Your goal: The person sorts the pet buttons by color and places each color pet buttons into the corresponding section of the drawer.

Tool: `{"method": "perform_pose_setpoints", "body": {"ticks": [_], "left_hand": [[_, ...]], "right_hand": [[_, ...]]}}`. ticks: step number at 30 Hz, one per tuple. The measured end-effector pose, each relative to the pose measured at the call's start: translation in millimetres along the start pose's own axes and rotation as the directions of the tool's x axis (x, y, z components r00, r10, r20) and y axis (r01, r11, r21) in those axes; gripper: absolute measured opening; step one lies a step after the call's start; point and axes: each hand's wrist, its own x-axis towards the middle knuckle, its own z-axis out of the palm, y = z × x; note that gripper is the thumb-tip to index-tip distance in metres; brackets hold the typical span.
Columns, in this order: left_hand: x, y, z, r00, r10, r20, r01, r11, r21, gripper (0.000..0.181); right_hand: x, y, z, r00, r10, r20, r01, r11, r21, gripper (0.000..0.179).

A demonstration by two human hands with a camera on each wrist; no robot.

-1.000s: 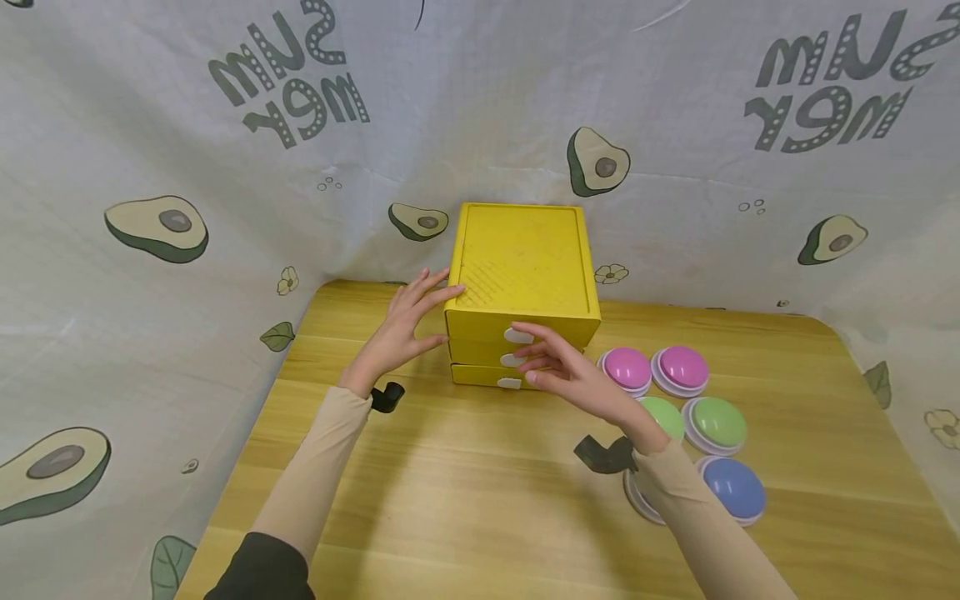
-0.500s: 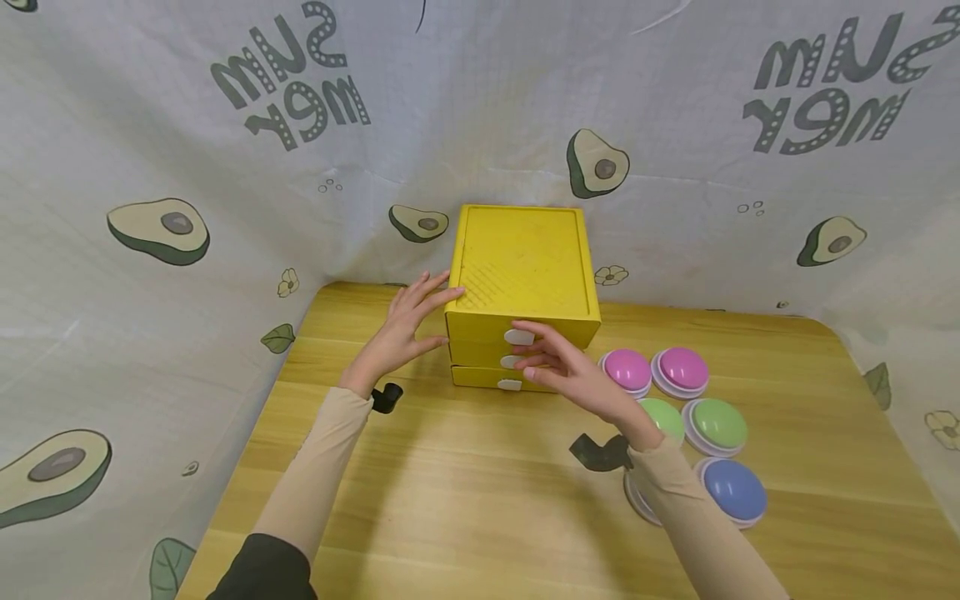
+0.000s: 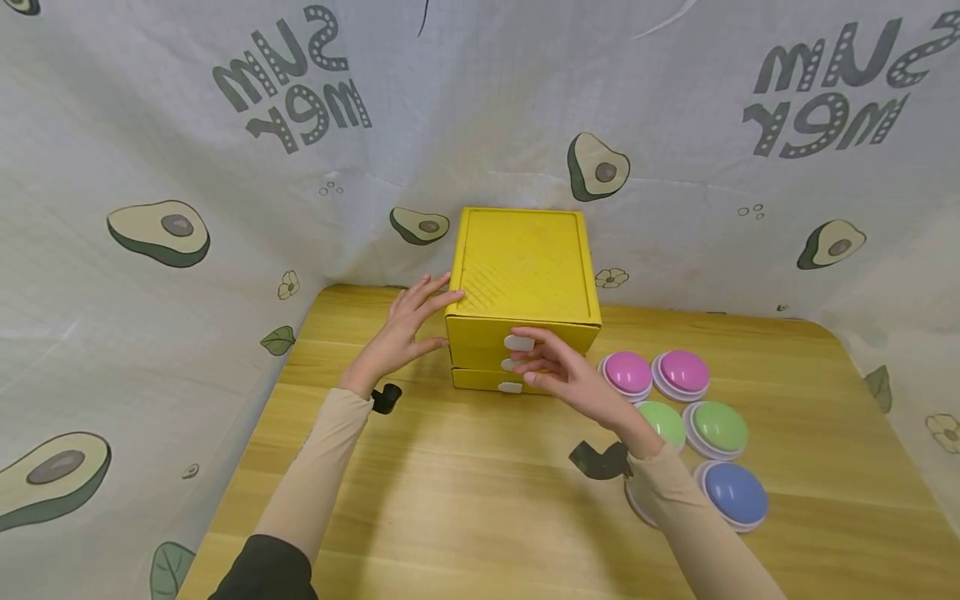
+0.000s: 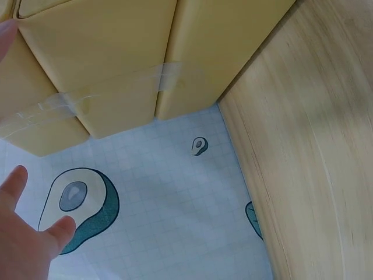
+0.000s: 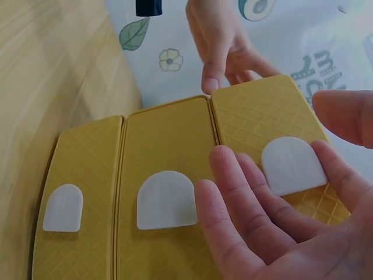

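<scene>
A yellow chest of drawers (image 3: 525, 258) with white tab handles stands on the wooden table. My left hand (image 3: 401, 333) is at its left side, fingers spread, a fingertip on the top's left edge and the thumb beside the side wall. In the left wrist view, fingers (image 4: 55, 236) show below the chest. My right hand (image 3: 566, 371) is in front of the drawers. In the right wrist view its index fingertip is right at the edge of the top drawer's white tab (image 5: 293, 167). The thumb (image 5: 347, 116) is apart from the tab; the other fingers are relaxed.
Several domed push buttons stand to the right: two pink, one of them (image 3: 684, 372), two green, one of them (image 3: 720, 425), and a blue one (image 3: 735, 492). My right sleeve covers much of another. A white curtain (image 3: 480, 108) with avocado prints hangs behind the table (image 3: 465, 500).
The whole head view shifts slightly downward. A thin dark line now shows under the front edge of the chest's top. Both hands keep nearly the same places at the chest.
</scene>
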Motion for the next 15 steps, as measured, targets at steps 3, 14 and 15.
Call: {"method": "perform_pose_setpoints", "body": {"ticks": [3, 14, 15], "left_hand": [[-0.4, -0.2, 0.3, 1.0, -0.005, 0.005, 0.005, 1.0, 0.002, 0.079], [-1.2, 0.7, 0.9, 1.0, -0.009, 0.013, 0.009, 1.0, 0.002, 0.077], [-1.3, 1.1, 0.8, 1.0, -0.009, 0.014, 0.009, 1.0, 0.0, 0.077]], "right_hand": [[-2.6, -1, 1, 1.0, 0.007, 0.004, -0.006, 1.0, -0.003, 0.054], [-15.6, -3, 8, 1.0, 0.003, 0.015, -0.002, 1.0, -0.03, 0.053], [-17.0, -3, 9, 1.0, -0.003, 0.02, 0.003, 1.0, -0.029, 0.053]]}}
